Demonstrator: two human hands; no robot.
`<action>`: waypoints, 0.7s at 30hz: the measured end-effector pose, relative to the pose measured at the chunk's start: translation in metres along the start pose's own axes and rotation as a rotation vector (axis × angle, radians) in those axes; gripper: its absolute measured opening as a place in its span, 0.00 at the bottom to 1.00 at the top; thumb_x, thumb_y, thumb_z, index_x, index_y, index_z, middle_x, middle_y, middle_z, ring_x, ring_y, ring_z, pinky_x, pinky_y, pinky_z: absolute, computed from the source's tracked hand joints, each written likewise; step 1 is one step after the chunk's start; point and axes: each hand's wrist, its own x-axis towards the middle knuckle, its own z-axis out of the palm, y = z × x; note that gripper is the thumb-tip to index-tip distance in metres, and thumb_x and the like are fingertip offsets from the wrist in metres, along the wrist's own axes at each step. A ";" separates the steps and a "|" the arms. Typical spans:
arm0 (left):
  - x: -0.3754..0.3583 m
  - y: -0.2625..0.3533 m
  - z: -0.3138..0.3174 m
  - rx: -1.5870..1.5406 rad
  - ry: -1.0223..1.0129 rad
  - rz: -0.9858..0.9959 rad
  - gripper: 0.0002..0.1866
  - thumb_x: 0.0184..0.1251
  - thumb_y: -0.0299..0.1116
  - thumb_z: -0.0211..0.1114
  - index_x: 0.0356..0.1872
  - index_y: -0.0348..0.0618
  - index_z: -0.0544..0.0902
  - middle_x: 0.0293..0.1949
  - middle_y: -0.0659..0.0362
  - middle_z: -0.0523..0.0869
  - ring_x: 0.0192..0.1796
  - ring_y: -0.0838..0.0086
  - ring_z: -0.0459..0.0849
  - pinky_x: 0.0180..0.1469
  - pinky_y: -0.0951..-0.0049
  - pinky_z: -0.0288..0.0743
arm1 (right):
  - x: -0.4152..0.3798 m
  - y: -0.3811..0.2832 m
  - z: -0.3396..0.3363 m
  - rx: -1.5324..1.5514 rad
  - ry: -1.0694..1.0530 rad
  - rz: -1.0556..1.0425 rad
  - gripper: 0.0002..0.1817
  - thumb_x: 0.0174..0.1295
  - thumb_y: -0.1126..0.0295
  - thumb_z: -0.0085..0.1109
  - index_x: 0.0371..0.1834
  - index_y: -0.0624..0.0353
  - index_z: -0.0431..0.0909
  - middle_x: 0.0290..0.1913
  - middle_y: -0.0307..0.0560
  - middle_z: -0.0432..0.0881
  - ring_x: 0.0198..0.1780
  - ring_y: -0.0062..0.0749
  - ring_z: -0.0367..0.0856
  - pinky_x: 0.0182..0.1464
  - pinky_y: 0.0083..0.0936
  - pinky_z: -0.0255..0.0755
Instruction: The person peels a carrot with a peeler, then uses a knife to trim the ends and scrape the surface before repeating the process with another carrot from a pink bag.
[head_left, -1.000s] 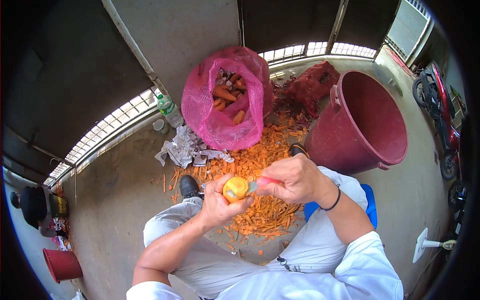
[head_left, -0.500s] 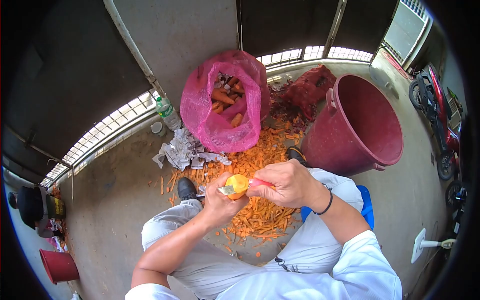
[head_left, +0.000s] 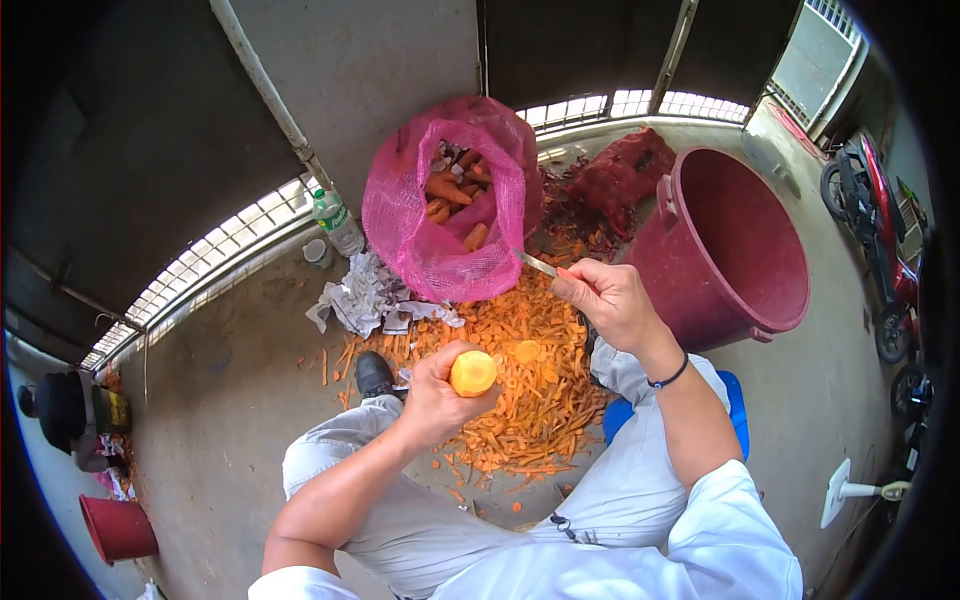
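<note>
My left hand (head_left: 435, 400) is wrapped round a peeled carrot (head_left: 473, 374), its flat, round cut end facing up toward me. Up and to the right, my right hand (head_left: 610, 305) grips a knife (head_left: 537, 263) by its reddish handle, the blade pointing up and left near the rim of the pink mesh bag (head_left: 445, 270). Carrots (head_left: 447, 188) lie inside that bag. Below both hands, a wide heap of orange peelings (head_left: 530, 430) covers the floor between my feet. A round orange slice (head_left: 528, 351) shows just right of the carrot.
A big red bin (head_left: 640, 270) leans at the right beside a red mesh sack (head_left: 625, 175). Crumpled paper (head_left: 360, 295) and a green-white bottle (head_left: 337, 225) are left of the pink bag. Another person (head_left: 60, 410) is at far left by a red bucket (head_left: 120, 528). Motorcycles (head_left: 870, 210) stand far right.
My right hand has moved up and right with the knife, away from the carrot. A round slice now shows beside the carrot, whose cut end is uncovered. My left hand has stayed nearly in place.
</note>
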 end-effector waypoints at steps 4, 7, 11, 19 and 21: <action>-0.002 -0.004 0.005 -0.077 -0.025 -0.115 0.16 0.55 0.27 0.84 0.39 0.42 0.84 0.35 0.69 0.84 0.39 0.85 0.80 0.45 0.79 0.76 | -0.005 -0.009 0.009 0.075 -0.071 -0.059 0.18 0.72 0.58 0.70 0.40 0.66 0.85 0.25 0.40 0.78 0.27 0.20 0.70 0.31 0.25 0.68; -0.001 -0.001 0.008 -0.086 -0.016 -0.126 0.17 0.54 0.29 0.86 0.39 0.42 0.84 0.36 0.69 0.85 0.39 0.86 0.80 0.45 0.78 0.77 | -0.008 -0.014 0.010 -0.004 -0.084 -0.150 0.20 0.70 0.54 0.70 0.41 0.64 0.86 0.26 0.48 0.81 0.27 0.29 0.77 0.32 0.28 0.72; 0.000 -0.004 0.010 -0.080 -0.003 -0.155 0.18 0.54 0.28 0.85 0.42 0.41 0.84 0.37 0.68 0.86 0.40 0.85 0.80 0.46 0.77 0.79 | -0.008 -0.013 0.011 -0.027 -0.065 -0.181 0.22 0.69 0.51 0.70 0.39 0.63 0.86 0.28 0.53 0.84 0.27 0.42 0.82 0.33 0.32 0.75; 0.003 -0.006 0.013 0.014 0.062 -0.249 0.26 0.56 0.35 0.85 0.51 0.36 0.81 0.42 0.59 0.88 0.44 0.78 0.85 0.49 0.74 0.81 | -0.007 -0.015 0.010 -0.084 -0.142 -0.086 0.19 0.69 0.53 0.70 0.39 0.62 0.86 0.29 0.55 0.85 0.29 0.44 0.84 0.34 0.34 0.76; 0.001 0.003 0.015 0.028 0.083 -0.255 0.28 0.55 0.36 0.86 0.51 0.35 0.80 0.42 0.58 0.88 0.45 0.78 0.86 0.49 0.73 0.81 | -0.006 -0.015 0.011 -0.113 -0.155 -0.086 0.18 0.69 0.54 0.69 0.40 0.62 0.86 0.30 0.55 0.86 0.30 0.45 0.85 0.35 0.34 0.76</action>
